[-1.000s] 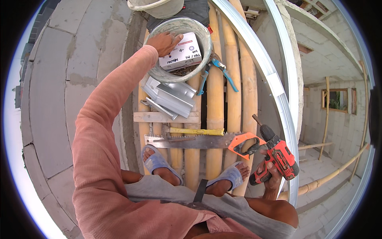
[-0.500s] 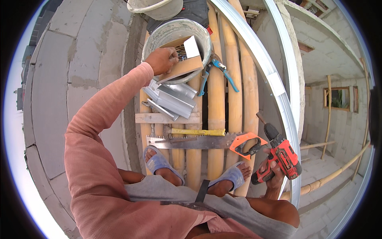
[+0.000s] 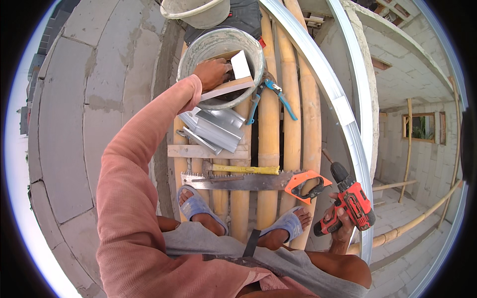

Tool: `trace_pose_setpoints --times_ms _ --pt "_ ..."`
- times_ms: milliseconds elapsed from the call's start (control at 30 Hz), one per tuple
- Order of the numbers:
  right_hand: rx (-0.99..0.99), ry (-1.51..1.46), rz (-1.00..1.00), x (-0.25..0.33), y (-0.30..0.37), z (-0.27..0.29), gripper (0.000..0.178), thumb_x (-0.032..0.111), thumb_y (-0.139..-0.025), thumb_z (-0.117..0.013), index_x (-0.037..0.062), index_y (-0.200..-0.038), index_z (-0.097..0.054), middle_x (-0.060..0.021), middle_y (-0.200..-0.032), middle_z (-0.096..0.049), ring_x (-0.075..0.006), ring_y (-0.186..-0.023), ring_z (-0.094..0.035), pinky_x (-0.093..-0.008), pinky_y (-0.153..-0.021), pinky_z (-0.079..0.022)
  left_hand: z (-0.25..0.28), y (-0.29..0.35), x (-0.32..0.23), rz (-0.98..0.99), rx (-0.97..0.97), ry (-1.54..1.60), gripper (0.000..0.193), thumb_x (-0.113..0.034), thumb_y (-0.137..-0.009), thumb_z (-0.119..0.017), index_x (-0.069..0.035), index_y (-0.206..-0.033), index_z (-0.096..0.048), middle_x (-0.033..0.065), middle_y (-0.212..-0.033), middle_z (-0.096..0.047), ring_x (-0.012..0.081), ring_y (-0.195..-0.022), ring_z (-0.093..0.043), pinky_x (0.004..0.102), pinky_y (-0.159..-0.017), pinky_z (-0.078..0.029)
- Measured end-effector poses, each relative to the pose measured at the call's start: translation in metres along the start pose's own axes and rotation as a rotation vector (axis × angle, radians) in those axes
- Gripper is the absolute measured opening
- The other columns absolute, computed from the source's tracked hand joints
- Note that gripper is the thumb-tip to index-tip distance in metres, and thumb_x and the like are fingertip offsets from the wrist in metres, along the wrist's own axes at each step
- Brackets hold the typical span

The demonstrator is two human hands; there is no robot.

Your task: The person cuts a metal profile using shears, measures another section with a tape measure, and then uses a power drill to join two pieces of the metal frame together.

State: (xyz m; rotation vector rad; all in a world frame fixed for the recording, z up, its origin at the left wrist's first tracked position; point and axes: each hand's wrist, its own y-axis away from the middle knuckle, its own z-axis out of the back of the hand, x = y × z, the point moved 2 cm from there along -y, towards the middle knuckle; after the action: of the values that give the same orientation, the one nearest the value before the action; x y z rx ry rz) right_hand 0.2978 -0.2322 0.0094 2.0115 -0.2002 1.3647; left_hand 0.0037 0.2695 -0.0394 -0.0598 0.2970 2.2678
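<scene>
My left hand (image 3: 212,73) reaches down into an open cardboard box (image 3: 226,89) with a white flap, which stands tilted inside a grey, mortar-stained bucket (image 3: 257,62). The fingers are hidden in the box, so whether they hold anything does not show. In my right hand (image 3: 342,226) is a red and black cordless drill (image 3: 357,203), gripped by its handle, with a long bit pointing up and away to the left. Just left of the drill lies a handsaw (image 3: 248,182) with an orange handle. Beyond the saw rests a hammer (image 3: 246,169) with a yellow handle.
Blue-handled snips (image 3: 273,87) lie right of the bucket. Cut metal profile pieces (image 3: 218,128) sit before it on bamboo poles (image 3: 268,144). Long metal channels (image 3: 328,77) curve past on the right. A block wall (image 3: 64,129) rises left. Another bucket (image 3: 198,12) stands farther back.
My left hand has moved slightly right and deeper into the box, covering the screws that showed before. The box's near side has tipped a little. My right hand keeps the drill nearly still.
</scene>
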Motion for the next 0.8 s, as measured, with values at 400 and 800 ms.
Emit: trace_pose_setpoints --times_ms 400,800 --pt "0.033 0.022 0.061 0.008 -0.001 -0.022 0.060 0.025 -0.085 -0.073 -0.0079 -0.132 -0.055 -0.0252 -0.120 -0.069 -0.0184 -0.061 -0.065 -0.0334 -0.058 -0.056 -0.012 -0.014 -0.003 0.124 0.015 -0.084 0.019 -0.018 -0.090 -0.066 -0.004 -0.100 -0.075 0.0185 -0.108 -0.072 0.0409 -0.105 -0.070 0.0545 -0.096 -0.053" --pt "0.065 -0.043 0.087 0.014 0.011 -0.027 0.057 0.016 -0.083 -0.073 -0.0064 -0.132 -0.057 -0.0261 -0.119 -0.069 -0.0201 -0.067 -0.068 -0.0323 -0.058 -0.057 -0.014 -0.014 -0.008 0.009 -0.014 -0.159 0.019 -0.016 -0.090 -0.064 -0.004 -0.097 -0.075 0.0179 -0.107 -0.071 0.0381 -0.107 -0.069 0.0572 -0.099 -0.047"
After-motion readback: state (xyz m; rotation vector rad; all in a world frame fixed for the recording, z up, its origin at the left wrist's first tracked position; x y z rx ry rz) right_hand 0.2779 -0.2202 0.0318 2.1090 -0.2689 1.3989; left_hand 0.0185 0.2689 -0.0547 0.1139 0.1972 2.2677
